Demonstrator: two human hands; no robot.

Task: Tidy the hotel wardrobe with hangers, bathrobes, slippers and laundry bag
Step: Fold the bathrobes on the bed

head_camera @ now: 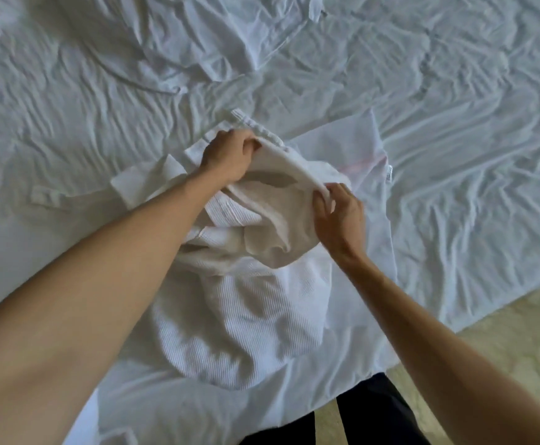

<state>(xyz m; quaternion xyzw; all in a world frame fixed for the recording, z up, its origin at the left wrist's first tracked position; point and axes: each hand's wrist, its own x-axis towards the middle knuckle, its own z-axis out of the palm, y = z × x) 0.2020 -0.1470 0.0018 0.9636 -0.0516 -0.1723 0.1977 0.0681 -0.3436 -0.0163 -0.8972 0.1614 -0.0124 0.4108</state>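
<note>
Your left hand (pixel 230 154) sits just above the middle of the frame with its fingers curled over the far edge of a white waffle-weave bathrobe (pixel 246 316), pinching a fold of it. Your right hand (pixel 337 216), a little lower and to the right, pinches the near end of the same fold between thumb and fingertips. Neither hand is spread; both are closed on cloth. Holding the fold at two ends like this keeps the edge taut and lifted, which looks like a way to line the layers up before laying them down, so the step reads as folding the robe on a flat surface before it goes back in the wardrobe. The rest of the robe lies bunched beneath your wrists, running down toward the bottom centre, on a rumpled white bed sheet (pixel 455 123). A strip that may be the robe's belt (pixel 48 197) lies at the left. Another crumpled white garment (pixel 198 36) with a cord lies at the upper left; whether it is a second robe or the laundry bag cannot be told. Pale floor (pixel 503 319) shows at the lower right.
</note>
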